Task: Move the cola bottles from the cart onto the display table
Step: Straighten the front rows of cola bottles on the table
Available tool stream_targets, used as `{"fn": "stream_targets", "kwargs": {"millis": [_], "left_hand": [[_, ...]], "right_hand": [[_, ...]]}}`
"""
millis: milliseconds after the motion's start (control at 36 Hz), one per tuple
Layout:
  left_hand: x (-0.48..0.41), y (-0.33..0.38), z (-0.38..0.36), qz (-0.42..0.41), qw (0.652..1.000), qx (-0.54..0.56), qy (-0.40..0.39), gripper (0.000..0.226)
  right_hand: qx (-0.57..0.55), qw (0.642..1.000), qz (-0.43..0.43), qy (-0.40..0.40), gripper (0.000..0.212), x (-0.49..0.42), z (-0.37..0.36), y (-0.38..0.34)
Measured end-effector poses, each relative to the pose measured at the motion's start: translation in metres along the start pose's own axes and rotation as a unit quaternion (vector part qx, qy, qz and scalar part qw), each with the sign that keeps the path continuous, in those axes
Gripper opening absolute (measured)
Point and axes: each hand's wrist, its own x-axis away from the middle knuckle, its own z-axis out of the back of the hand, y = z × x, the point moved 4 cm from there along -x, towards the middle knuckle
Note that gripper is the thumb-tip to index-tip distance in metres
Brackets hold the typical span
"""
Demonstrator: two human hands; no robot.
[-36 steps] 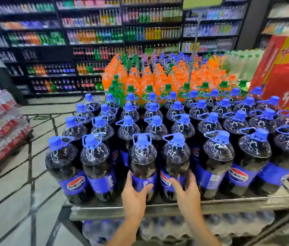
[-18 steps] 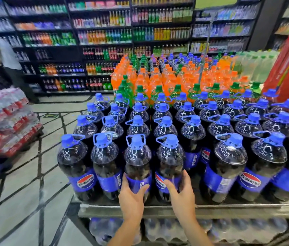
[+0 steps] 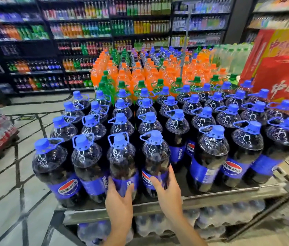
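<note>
Both arms reach forward. The left grip [image 3: 120, 197] curls round an upright cola bottle [image 3: 121, 157]. The right grip [image 3: 168, 190] clasps the neighbouring cola bottle [image 3: 155, 157]. Both bottles stand at the counter [image 3: 220, 197] front edge.

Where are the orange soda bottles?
The orange bottles stand in the head view's upper middle, right behind the green-capped bottles and the cola bottles.

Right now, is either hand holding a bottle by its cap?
No: the left hand and right hand grip two front bottles at their labels.
</note>
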Motion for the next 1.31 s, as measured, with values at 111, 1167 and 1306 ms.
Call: {"fn": "stream_targets", "kwargs": {"millis": [111,1167,1306], "left_hand": [[0.004,-0.011,0.005,0.001,0.998,0.060,-0.034,0.081],[0.112,0.095,-0.211,-0.026,0.981,0.072,-0.180,0.091],[0.112,0.103,-0.230,0.004,0.991,0.047,-0.128,0.087]], "right_hand": [[-0.012,1.000,-0.004,0.002,0.107,-0.002,-0.001,0.003],[-0.038,0.995,-0.014,0.087,0.087,-0.082,0.286,0.040],[-0.032,0.999,-0.005,0.038,0.079,-0.105,0.290,0.038]]}}
